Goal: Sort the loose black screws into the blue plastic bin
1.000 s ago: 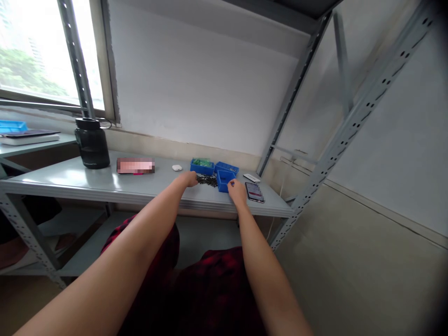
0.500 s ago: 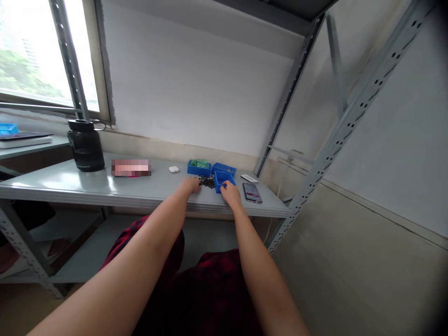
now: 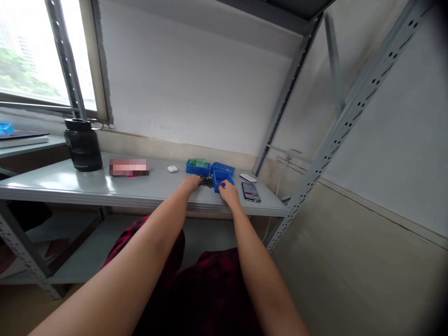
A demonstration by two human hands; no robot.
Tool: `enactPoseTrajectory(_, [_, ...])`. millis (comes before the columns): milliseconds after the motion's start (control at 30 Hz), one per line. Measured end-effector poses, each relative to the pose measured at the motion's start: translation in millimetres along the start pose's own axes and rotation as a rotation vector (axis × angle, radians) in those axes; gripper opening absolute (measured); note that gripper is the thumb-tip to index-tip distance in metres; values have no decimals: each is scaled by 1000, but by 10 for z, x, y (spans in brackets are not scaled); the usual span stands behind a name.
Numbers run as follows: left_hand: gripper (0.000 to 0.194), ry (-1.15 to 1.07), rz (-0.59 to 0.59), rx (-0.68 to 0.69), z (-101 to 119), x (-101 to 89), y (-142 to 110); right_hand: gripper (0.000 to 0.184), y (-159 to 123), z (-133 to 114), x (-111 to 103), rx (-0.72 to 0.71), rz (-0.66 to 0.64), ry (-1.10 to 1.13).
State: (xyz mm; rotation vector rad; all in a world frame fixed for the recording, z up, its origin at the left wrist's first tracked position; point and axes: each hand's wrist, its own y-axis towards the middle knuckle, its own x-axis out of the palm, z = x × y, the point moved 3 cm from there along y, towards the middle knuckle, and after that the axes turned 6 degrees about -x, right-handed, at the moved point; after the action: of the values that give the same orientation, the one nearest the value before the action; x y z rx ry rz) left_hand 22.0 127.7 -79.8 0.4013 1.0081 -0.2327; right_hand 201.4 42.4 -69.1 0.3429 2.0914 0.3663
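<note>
On the shelf top, a pile of small black screw-like pieces (image 3: 206, 182) lies between my hands. My left hand (image 3: 192, 182) rests at the pile's left side with its fingertips against the pieces. Those fingertips are too small and partly hidden to show whether they pinch any. An open blue bin (image 3: 217, 175) stands just right of the pile. Its near right corner is under my right hand (image 3: 229, 191), whose thumb and fingers are closed at the rim. Behind the pile is a blue bin (image 3: 198, 171) with green bags (image 3: 198, 163), and beside it another blue bin (image 3: 224, 167) with small parts.
A phone (image 3: 251, 192) and a white flat item (image 3: 248, 178) lie right of the bins. Leftward are a white earbud case (image 3: 172, 169), a blurred pink item (image 3: 129, 167) and a black bottle (image 3: 83, 145). A metal upright (image 3: 336, 140) rises at the right.
The view has shifted slightly. My left fingers have moved a little closer in to the black pieces. My right hand stays at the blue bin's near corner.
</note>
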Motion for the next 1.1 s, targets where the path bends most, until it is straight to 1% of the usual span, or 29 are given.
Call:
enactPoseTrajectory(100, [13, 172, -33, -90, 19, -24, -7, 27, -6, -11, -7, 11, -6, -14])
enactPoseTrajectory(267, [21, 314, -66, -116, 140, -58, -26, 29, -10, -43, -18, 8, -21, -66])
enactPoseTrajectory(433, [22, 346, -69, -109, 210, -80, -63, 29, -6, -48, -19, 12, -34, -92])
enactPoseTrajectory(600, [23, 335, -30, -140, 221, -155, -96, 30, -15, -42, -22, 8, -33, -80])
enactPoseTrajectory(700, [25, 330, -4, -152, 269, -212, -110, 30, -23, -48, -29, 6, -31, -72])
enactPoseTrajectory(800, [25, 294, 19, -140, 364, -260, -127, 30, -22, -72, -46, -11, -2, -52])
enactPoseTrajectory(867, [24, 233, 54, -113, 436, -291, -142, 29, -12, -95, -56, -45, 28, -18])
enactPoseTrajectory(1000, [21, 31, 105, -58, 535, -359, -180, 29, 15, -133, -44, -152, 81, 114])
enactPoseTrajectory(1100, [20, -106, 110, -3, 577, -418, -216, 29, 31, -144, -8, -202, 77, 244])
